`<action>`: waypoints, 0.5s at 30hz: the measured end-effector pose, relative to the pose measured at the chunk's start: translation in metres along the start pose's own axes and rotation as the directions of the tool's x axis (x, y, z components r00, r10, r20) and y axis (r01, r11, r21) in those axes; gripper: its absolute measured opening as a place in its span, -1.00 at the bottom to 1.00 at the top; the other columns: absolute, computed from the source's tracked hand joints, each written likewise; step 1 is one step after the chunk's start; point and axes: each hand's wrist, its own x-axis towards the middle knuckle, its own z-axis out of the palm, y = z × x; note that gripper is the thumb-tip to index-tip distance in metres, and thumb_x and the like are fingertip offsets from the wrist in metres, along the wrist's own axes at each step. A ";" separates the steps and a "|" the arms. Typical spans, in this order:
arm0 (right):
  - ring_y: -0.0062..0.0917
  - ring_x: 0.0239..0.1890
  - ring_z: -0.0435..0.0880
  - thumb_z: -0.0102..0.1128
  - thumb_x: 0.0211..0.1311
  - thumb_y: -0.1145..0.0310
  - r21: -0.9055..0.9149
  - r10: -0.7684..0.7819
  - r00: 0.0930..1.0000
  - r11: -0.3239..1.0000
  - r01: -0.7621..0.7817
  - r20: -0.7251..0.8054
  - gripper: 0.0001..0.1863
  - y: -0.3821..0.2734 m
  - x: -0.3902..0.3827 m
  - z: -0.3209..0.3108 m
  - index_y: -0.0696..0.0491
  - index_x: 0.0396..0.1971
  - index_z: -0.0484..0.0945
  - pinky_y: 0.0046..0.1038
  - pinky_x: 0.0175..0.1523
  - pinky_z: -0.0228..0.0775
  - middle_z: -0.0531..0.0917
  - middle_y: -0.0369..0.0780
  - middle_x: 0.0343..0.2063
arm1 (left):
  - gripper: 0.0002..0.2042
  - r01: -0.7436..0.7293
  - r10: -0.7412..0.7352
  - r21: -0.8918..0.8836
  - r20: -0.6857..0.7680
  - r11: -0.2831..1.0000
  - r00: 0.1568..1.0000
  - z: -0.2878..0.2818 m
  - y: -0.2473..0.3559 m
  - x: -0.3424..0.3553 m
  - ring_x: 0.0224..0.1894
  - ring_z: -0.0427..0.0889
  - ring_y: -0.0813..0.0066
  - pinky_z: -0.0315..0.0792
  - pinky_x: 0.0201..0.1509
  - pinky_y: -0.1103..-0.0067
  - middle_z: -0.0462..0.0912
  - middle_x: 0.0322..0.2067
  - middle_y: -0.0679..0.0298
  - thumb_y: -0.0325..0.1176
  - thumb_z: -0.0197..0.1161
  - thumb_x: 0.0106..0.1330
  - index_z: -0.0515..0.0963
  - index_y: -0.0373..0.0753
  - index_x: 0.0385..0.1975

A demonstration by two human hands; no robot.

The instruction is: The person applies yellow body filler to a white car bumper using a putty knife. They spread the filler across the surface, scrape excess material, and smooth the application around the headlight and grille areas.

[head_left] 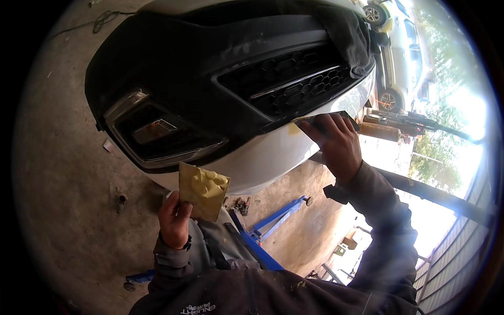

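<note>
1. Head view, eight o'clock from centre: one left hand (175, 220) is clamped on one square board (203, 208) bearing one mound of yellow paste (209, 182).
2. Three o'clock: one right hand (340, 149) is clamped on one thin flat tool (351, 119), mostly hidden, at the bumper's white part.
3. Twelve o'clock: one black-and-white bumper (191, 58).
4. One o'clock: one dark cloth (349, 42) on it.

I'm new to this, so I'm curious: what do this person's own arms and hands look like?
The left hand and right hand are bare, without gloves. The left sleeve and right sleeve are long, dark and creased, reaching the wrists. No cables or printed markings stand out on them.
</note>
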 end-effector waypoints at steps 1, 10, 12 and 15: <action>-0.45 -0.17 0.49 0.17 -0.06 0.50 -0.006 -0.004 1.000 1.000 0.004 0.004 -0.58 0.003 -0.001 0.000 -0.08 -0.09 0.58 -0.42 -0.07 0.34 0.47 -0.29 -0.31 | -0.67 0.000 0.000 0.000 -0.010 1.000 1.000 0.000 0.000 0.000 -0.02 0.45 0.55 0.29 0.11 0.59 0.51 -0.05 0.21 -0.43 0.04 0.40 0.35 -0.48 0.09; -0.45 -0.18 0.49 0.15 -0.08 0.50 -0.040 0.049 0.996 0.998 -0.052 -0.070 -0.57 0.023 -0.010 -0.004 -0.12 -0.10 0.59 -0.41 -0.06 0.34 0.45 -0.31 -0.34 | -0.68 -0.037 0.037 -0.012 -0.031 0.999 0.999 0.007 0.020 -0.004 0.00 0.46 0.53 0.28 0.14 0.59 0.52 -0.05 0.21 -0.46 0.03 0.38 0.37 -0.48 0.06; -0.42 -0.20 0.53 0.16 -0.11 0.57 0.018 0.083 0.990 0.997 -0.081 -0.117 -0.54 0.025 -0.014 -0.017 -0.10 -0.11 0.59 -0.40 -0.08 0.40 0.50 -0.29 -0.34 | -0.74 -0.072 0.072 0.000 -0.050 0.997 0.996 0.014 0.029 -0.004 -0.09 0.46 0.57 0.29 0.05 0.62 0.54 -0.14 0.24 -0.45 0.05 0.37 0.41 -0.46 -0.02; -0.32 -0.23 0.61 0.12 -0.07 0.71 0.174 0.141 0.962 0.980 -0.101 -0.235 -0.57 0.028 -0.024 -0.043 0.02 -0.13 0.56 -0.41 -0.16 0.50 0.60 -0.22 -0.29 | -0.81 -0.098 0.096 -0.056 -0.034 0.994 0.995 0.034 0.043 -0.003 -0.23 0.48 0.62 0.34 -0.11 0.66 0.57 -0.28 0.29 -0.44 0.08 0.36 0.48 -0.42 -0.14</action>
